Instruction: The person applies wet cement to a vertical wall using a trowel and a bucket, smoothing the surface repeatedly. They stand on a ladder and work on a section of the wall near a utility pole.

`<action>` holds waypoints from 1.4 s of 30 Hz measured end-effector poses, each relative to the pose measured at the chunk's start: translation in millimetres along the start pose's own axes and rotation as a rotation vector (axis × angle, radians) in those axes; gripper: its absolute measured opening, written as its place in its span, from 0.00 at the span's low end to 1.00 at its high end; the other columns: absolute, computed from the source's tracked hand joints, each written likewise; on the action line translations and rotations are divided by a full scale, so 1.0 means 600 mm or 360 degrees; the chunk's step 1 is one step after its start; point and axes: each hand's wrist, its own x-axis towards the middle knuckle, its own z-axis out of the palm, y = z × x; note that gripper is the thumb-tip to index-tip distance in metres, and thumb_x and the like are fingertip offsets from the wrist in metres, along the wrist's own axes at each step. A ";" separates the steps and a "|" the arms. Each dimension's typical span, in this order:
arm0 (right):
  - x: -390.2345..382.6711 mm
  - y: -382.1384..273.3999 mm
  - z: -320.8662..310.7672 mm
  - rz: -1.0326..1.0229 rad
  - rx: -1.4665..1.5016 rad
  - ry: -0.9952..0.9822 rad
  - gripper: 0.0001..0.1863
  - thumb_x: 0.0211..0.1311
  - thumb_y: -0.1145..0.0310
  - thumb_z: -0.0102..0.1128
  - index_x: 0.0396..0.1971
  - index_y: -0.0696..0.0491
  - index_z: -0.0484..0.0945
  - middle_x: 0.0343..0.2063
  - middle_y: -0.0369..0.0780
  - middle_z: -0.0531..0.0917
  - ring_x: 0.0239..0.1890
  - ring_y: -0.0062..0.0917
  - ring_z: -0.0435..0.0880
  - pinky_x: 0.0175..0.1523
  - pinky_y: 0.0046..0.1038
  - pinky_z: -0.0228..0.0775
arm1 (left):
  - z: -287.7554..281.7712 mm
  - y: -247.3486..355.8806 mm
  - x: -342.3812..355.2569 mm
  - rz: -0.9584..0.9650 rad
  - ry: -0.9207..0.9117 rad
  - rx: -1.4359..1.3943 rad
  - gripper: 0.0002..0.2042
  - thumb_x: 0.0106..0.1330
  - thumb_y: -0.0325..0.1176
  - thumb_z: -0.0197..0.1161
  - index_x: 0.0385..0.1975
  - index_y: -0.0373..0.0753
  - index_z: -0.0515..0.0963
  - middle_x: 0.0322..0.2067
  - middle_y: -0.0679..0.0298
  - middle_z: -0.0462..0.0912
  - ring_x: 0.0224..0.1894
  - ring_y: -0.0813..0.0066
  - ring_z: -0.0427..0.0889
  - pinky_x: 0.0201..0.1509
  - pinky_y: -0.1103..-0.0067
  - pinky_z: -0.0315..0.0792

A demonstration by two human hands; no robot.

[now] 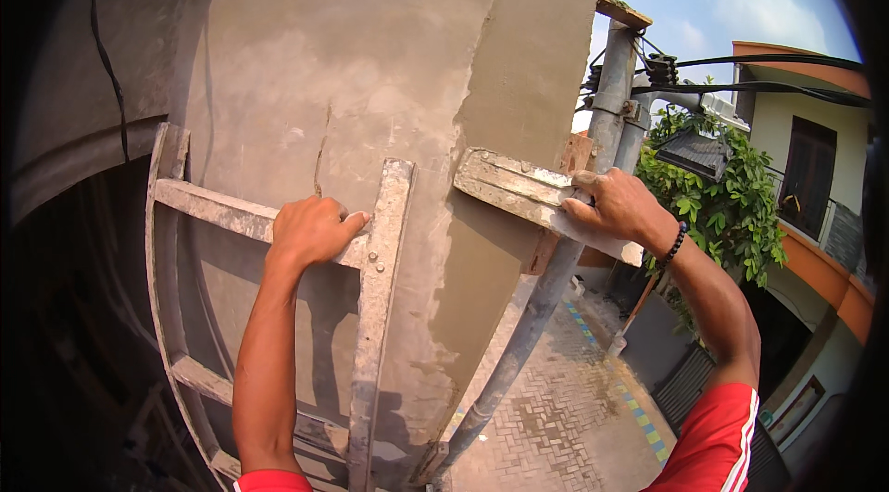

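My left hand (313,231) is closed around the top rung of a ladder (381,284), which is pale with dried cement and leans by the wall. In my right hand (622,207) is a plastering float (515,183), gripped near its right end. The float is long, straight and caked with cement. It lies across the darker, damp-looking strip of plaster (528,57) along the wall's right edge. My fingers cover part of the float, and whether its whole face touches the plaster cannot be seen. The older grey wall (343,48) has a thin vertical crack above my left hand.
A grey metal pole (519,344) rises just right of the wall edge, with black cables (778,87) and a floodlight (694,154) near its top. Far below is a paved street (546,427). A leafy tree (741,224) and a house (773,112) stand at right.
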 end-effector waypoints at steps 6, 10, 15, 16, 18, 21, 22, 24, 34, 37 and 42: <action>-0.061 0.080 -0.002 0.0162 0.1431 -0.0513 0.25 0.68 0.49 0.54 0.33 0.60 0.80 0.15 0.46 0.77 0.14 0.28 0.75 0.19 0.32 0.69 | 0.017 0.009 0.012 0.0043 0.0051 -0.0051 0.25 0.59 0.55 0.56 0.21 0.36 0.84 0.22 0.47 0.81 0.29 0.46 0.80 0.34 0.59 0.71; -0.020 0.086 -0.083 0.0270 0.2393 -0.0274 0.24 0.69 0.48 0.52 0.33 0.57 0.78 0.14 0.34 0.73 0.08 0.14 0.66 0.10 0.17 0.56 | 0.014 0.004 0.011 0.0034 0.0034 -0.0053 0.25 0.58 0.55 0.57 0.21 0.35 0.84 0.21 0.47 0.81 0.28 0.46 0.81 0.35 0.59 0.72; 0.071 0.121 -0.185 0.0223 0.2103 0.0377 0.23 0.69 0.48 0.52 0.26 0.54 0.75 0.14 0.31 0.71 0.12 0.12 0.68 0.12 0.15 0.59 | 0.016 -0.001 0.008 0.0044 0.0080 -0.0070 0.25 0.58 0.55 0.57 0.21 0.34 0.84 0.21 0.47 0.82 0.28 0.47 0.81 0.35 0.59 0.72; 0.084 0.111 -0.208 0.0318 0.1939 0.0573 0.23 0.69 0.48 0.51 0.25 0.54 0.75 0.13 0.30 0.70 0.11 0.12 0.67 0.12 0.16 0.58 | 0.018 -0.001 0.009 0.0038 0.0072 -0.0083 0.26 0.59 0.55 0.57 0.21 0.34 0.84 0.21 0.47 0.82 0.29 0.47 0.82 0.35 0.59 0.72; 0.123 0.115 -0.230 0.0409 0.1569 0.0815 0.24 0.69 0.48 0.51 0.26 0.55 0.76 0.14 0.32 0.71 0.11 0.15 0.69 0.13 0.19 0.59 | 0.020 0.001 0.010 0.0039 0.0080 -0.0073 0.26 0.59 0.55 0.57 0.21 0.35 0.84 0.22 0.47 0.82 0.29 0.47 0.82 0.35 0.59 0.72; 0.168 0.116 -0.244 0.0451 0.0917 0.0967 0.25 0.69 0.49 0.50 0.31 0.60 0.78 0.20 0.40 0.78 0.17 0.24 0.77 0.19 0.26 0.67 | 0.015 -0.003 0.007 0.0018 0.0087 -0.0054 0.26 0.59 0.56 0.57 0.22 0.35 0.84 0.22 0.47 0.82 0.29 0.47 0.82 0.36 0.59 0.72; 0.183 0.103 -0.241 0.0505 0.0676 0.1018 0.26 0.69 0.49 0.50 0.32 0.61 0.79 0.22 0.44 0.80 0.21 0.29 0.80 0.23 0.29 0.70 | 0.013 -0.005 0.006 0.0008 0.0089 -0.0049 0.26 0.59 0.56 0.57 0.22 0.35 0.84 0.22 0.47 0.82 0.30 0.47 0.82 0.36 0.59 0.72; 0.210 0.113 -0.232 0.0397 0.0134 0.1163 0.27 0.68 0.49 0.51 0.37 0.64 0.78 0.32 0.58 0.83 0.36 0.48 0.85 0.43 0.42 0.75 | 0.018 -0.002 0.008 0.0025 0.0091 -0.0068 0.25 0.59 0.56 0.57 0.23 0.35 0.85 0.23 0.47 0.82 0.30 0.47 0.82 0.36 0.59 0.72; 0.228 0.108 -0.189 0.0339 -0.0070 0.0943 0.26 0.67 0.50 0.52 0.39 0.63 0.77 0.30 0.57 0.83 0.39 0.51 0.84 0.47 0.46 0.74 | 0.012 0.007 0.004 0.0025 0.0046 -0.0074 0.25 0.59 0.56 0.57 0.24 0.36 0.85 0.24 0.45 0.82 0.31 0.46 0.82 0.36 0.59 0.72; 0.168 0.042 -0.134 0.0288 -0.0094 0.0635 0.25 0.67 0.50 0.53 0.40 0.61 0.78 0.24 0.55 0.83 0.33 0.50 0.84 0.44 0.46 0.74 | 0.003 0.006 0.001 0.0012 0.0037 -0.0050 0.25 0.58 0.55 0.57 0.23 0.36 0.85 0.23 0.45 0.81 0.31 0.45 0.81 0.36 0.59 0.72; 0.108 0.081 -0.129 0.0178 0.0151 0.0897 0.25 0.66 0.52 0.53 0.40 0.63 0.79 0.25 0.56 0.82 0.31 0.48 0.84 0.42 0.43 0.73 | 0.007 0.010 0.007 -0.0014 0.0037 -0.0058 0.26 0.59 0.56 0.58 0.21 0.35 0.84 0.25 0.46 0.83 0.32 0.46 0.82 0.38 0.60 0.73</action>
